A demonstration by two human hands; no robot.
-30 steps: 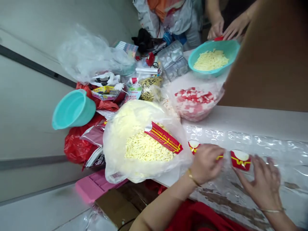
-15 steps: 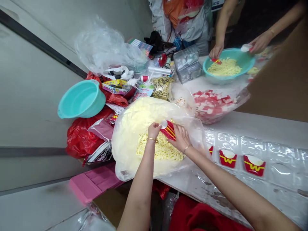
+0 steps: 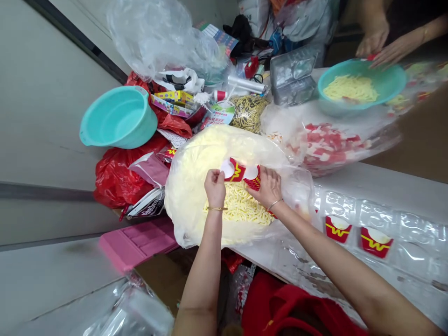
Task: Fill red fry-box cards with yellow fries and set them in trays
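My left hand (image 3: 215, 186) pinches a single small red-and-white fries carton (image 3: 237, 171) with a yellow W-like mark by its white end. Beside it my right hand (image 3: 266, 187) holds a stack of the same red cartons (image 3: 252, 178), their edges fanned. Both hands are over a large clear plastic bag (image 3: 196, 158), opened out. Pale yellow fry-shaped pieces (image 3: 245, 207) lie heaped in it just below the cartons. To the right, on the table, a clear blister sheet (image 3: 376, 212) has red cartons (image 3: 338, 228) in some of its pockets.
A turquoise basin (image 3: 119, 119) rests on red bags at the left. Behind my bag are a bag of red-and-white pieces (image 3: 329, 144) and a clear plastic box (image 3: 294, 77). Another person's hands (image 3: 385, 46) work above a second turquoise basin (image 3: 395, 88) holding yellow strips. A pink board (image 3: 140, 242) juts out front left.
One carton has come away from the stack into my left hand. My hands have moved apart. The other person's hands have come together at the basin's rim. The view has shifted.
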